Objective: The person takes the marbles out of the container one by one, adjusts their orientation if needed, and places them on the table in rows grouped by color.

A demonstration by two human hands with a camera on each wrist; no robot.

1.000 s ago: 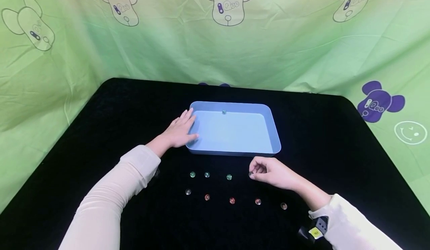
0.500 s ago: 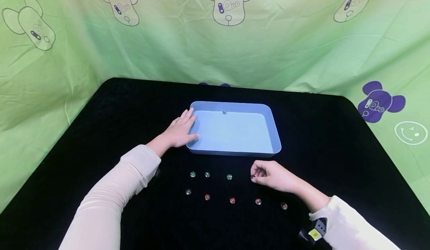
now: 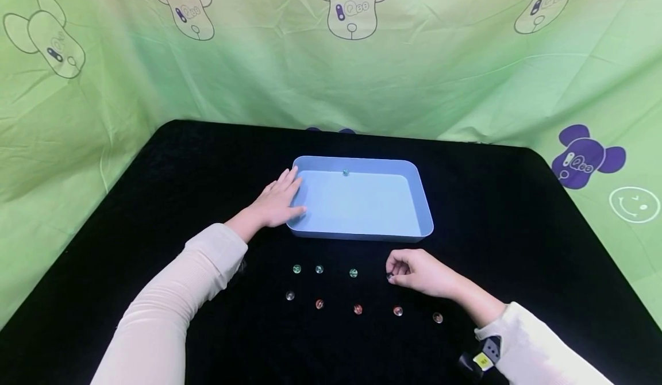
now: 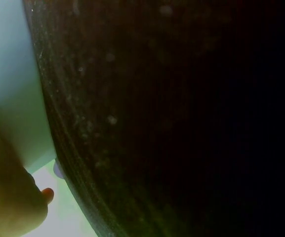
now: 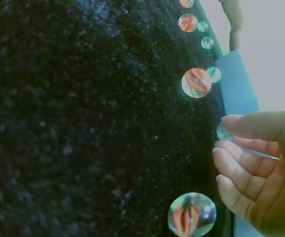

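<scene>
My left hand rests with straight, spread fingers over the left rim of a light blue tray. In the left wrist view, part of that hand shows beside the tray's wall. Just in front of the tray's near right corner, my right hand pinches a clear greenish glass marble between thumb and fingers, low over the black cloth. Left of it lie green marbles, the closest being this one. A single marble sits inside the tray near its back wall.
A nearer row holds several marbles, among them a clear one, a red one and an orange-striped one close to my right hand. Black cloth covers the table, and a green printed curtain hangs around it.
My right hand has drawn back slightly from the tray, toward me, with the marble between its fingers. The left hand and the tray have stayed put.
</scene>
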